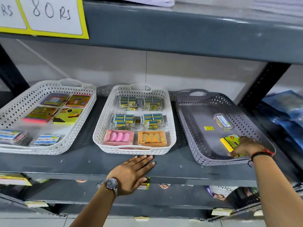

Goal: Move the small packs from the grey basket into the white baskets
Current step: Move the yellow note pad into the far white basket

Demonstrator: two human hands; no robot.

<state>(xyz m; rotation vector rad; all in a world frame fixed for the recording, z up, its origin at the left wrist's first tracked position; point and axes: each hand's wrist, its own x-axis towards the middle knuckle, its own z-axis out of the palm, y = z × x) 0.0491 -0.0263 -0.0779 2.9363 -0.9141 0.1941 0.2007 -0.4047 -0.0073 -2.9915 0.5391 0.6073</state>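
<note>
In the grey basket (196,112), the right hand (246,146) gripped a yellow pack (228,141), likely bound for a white basket (98,128), while the left hand (132,174) lay flat, empty, on the shelf (180,166).

Yellow pack (229,142) — half hidden by right hand (246,145)

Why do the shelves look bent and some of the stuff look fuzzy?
Head view: the wide-angle lens bows the shelf edge and splays the grey basket. Blur smears the left white basket and its packs; the middle white basket is sharper. The right hand on the yellow pack is soft. Lighting is even, without hard glare.
</note>
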